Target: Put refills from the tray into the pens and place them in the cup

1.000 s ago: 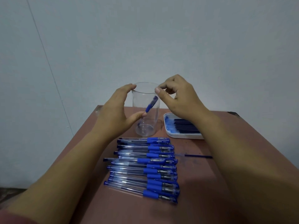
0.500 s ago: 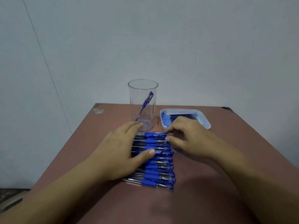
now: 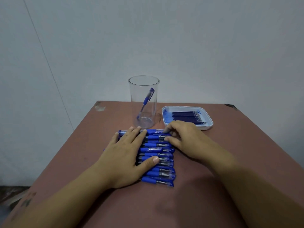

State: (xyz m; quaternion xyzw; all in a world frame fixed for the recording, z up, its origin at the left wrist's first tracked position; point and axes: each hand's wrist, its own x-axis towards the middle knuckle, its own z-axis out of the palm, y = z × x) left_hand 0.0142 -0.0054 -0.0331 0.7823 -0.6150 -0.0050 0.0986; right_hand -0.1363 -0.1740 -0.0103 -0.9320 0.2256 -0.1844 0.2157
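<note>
One pen (image 3: 146, 100) – cup (image 3: 134, 99); refills (image 3: 185, 116) – tray (image 3: 189, 107)

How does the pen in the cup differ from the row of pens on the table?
The pen in the cup stands tilted against the wall of the cup; the row of pens lies flat on the table. The pen in the cup is untouched; the row of pens has the left hand flat on it and the right hand pinching at its far end. Both are blue with clear barrels.
</note>
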